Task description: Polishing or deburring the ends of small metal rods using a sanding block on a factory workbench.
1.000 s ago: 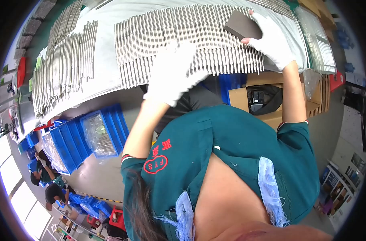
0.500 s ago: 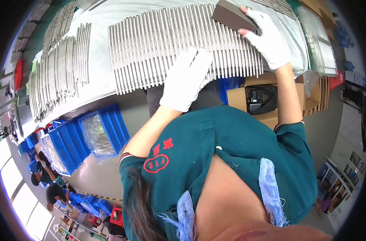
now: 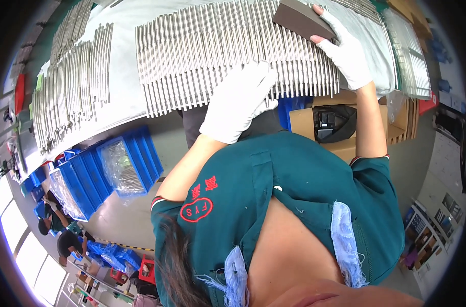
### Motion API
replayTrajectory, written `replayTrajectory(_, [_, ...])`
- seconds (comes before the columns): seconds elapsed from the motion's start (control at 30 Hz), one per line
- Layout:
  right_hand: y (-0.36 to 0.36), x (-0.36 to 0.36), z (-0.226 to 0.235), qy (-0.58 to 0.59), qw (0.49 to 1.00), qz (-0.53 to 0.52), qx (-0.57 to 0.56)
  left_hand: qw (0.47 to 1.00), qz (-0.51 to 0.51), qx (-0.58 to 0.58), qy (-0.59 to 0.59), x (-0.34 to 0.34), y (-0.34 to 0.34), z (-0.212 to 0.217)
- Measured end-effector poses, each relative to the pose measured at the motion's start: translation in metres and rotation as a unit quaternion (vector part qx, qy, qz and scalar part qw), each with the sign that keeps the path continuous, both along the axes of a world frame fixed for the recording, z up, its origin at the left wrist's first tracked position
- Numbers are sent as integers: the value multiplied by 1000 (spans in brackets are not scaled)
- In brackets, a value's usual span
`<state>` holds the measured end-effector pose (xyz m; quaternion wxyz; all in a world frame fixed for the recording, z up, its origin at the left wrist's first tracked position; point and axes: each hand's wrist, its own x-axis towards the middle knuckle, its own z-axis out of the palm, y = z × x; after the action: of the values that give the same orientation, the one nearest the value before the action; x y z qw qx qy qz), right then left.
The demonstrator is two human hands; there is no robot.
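A long row of slim metal rods [image 3: 192,56] lies side by side on the white-covered table [image 3: 123,66]. My left hand [image 3: 238,100], in a white glove, is closed at the near ends of the middle rods, fingers on top and thumb lower by the table edge. How many rods it grips is hidden. My right hand [image 3: 345,53], gloved with bare thumb and fingertip showing, grips a brown-grey rectangular block [image 3: 302,19]. The block sits over the far part of the row's right side, tilted across the rods.
More rods [image 3: 72,82] lie in uneven groups on the table's left. Clear plastic trays [image 3: 407,56] stand at its right end. Below the edge are an open cardboard box [image 3: 335,148] and blue crates [image 3: 135,158] with plastic-wrapped contents. Two people [image 3: 69,243] are far off at the left.
My left hand's fingers have drawn closer together over the rods. My right hand and the block have shifted slightly to the right in view. The rods appear in much the same arrangement.
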<state>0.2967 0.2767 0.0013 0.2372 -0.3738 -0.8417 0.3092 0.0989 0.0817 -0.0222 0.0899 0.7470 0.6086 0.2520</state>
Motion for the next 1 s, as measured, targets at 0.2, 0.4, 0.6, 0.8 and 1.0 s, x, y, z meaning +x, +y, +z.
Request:
replayTrajectory(0.2, [-3, -26, 12, 43, 982, 104, -151, 999, -3, 23, -40, 0, -2, -12])
replayTrajectory(0.4, [-6, -52, 20, 11, 968, 188, -165, 996, 0, 79, -40, 0, 2, -23])
replayTrajectory(0.6, [-4, -45, 20, -11, 978, 162, -134, 997, 12, 61, -50, 1, 3, -23])
replayTrajectory(0.8, [13, -24, 15, -8, 977, 122, -175, 994, 18, 56, -91, 2, 3, -17])
replayTrajectory(1.0, [-9, -49, 5, 59, 972, 176, -143, 995, 17, 58, -78, 2, 3, -22])
